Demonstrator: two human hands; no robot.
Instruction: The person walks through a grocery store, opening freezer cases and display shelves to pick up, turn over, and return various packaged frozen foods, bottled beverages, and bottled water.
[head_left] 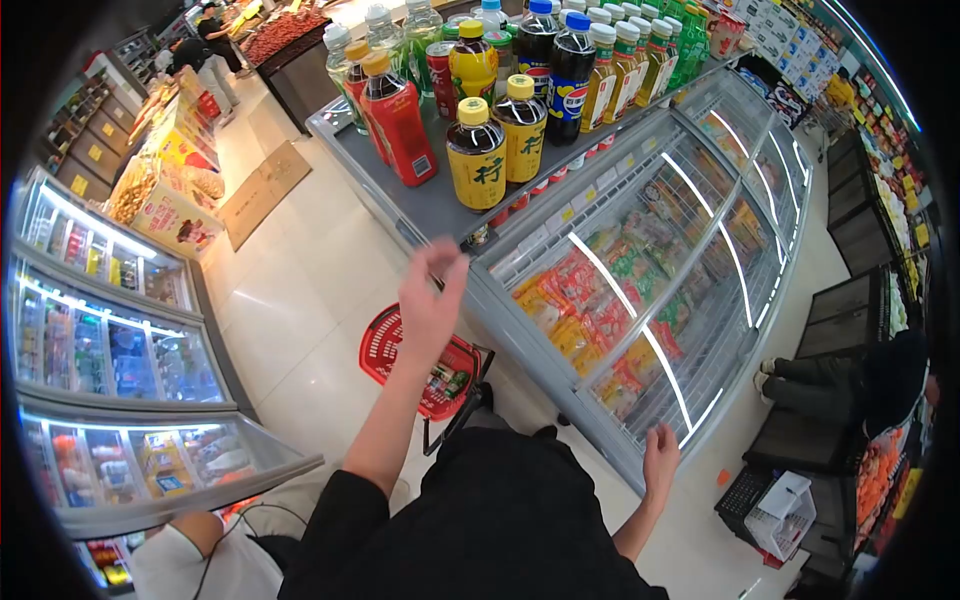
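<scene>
My left hand [432, 300] is raised above a red shopping basket [380, 335], beside the near corner of a chest freezer [520, 330]. Its fingers curl loosely with a gap to the thumb, and I see nothing held. Closest to its fingertips are a small can [478, 237] and two bottles with yellow caps and yellow labels, the nearer bottle [477, 160] at the shelf's front. Several small packages lie in the basket, partly hidden by my forearm. My right hand [660, 462] hangs by the freezer's side edge, fingers loosely bent and apart, holding nothing visible.
Many drink bottles [572, 75] crowd the grey shelf on top of the freezer. Glass-door fridges [110, 345] line the left. A person in white [175, 560] is close at lower left; another person [885, 380] stands at right near a stacked crate [780, 515].
</scene>
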